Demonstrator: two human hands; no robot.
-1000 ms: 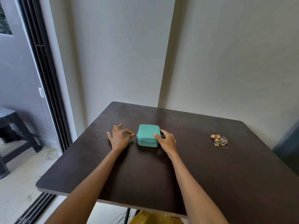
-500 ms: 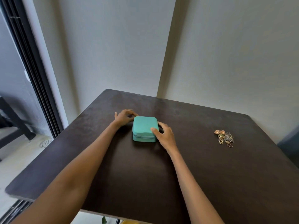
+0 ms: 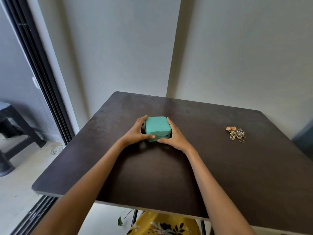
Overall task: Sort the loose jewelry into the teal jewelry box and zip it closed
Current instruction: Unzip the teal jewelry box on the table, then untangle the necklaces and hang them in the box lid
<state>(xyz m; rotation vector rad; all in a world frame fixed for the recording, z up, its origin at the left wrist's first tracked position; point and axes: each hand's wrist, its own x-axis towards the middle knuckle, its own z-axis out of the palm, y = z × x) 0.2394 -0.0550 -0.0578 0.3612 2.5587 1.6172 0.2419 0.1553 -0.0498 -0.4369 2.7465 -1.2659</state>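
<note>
Both hands now flank teal jewelry box (image 3: 157, 126); left hand (image 3: 137, 133) & right hand (image 3: 174, 136) fingers curled on its sides, prob. to steady it on counter (image 3: 220, 175) before we open; loose jewelry (image 3: 236, 134) well apart at right

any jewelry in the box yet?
Cannot tell: the teal jewelry box sits lid-down between both hands, while the jewelry pile lies apart on the table.

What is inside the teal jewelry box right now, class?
Cannot be seen: the teal jewelry box has its lid down, with the left hand and right hand gripping its sides. The loose jewelry lies outside, on the table.
</note>
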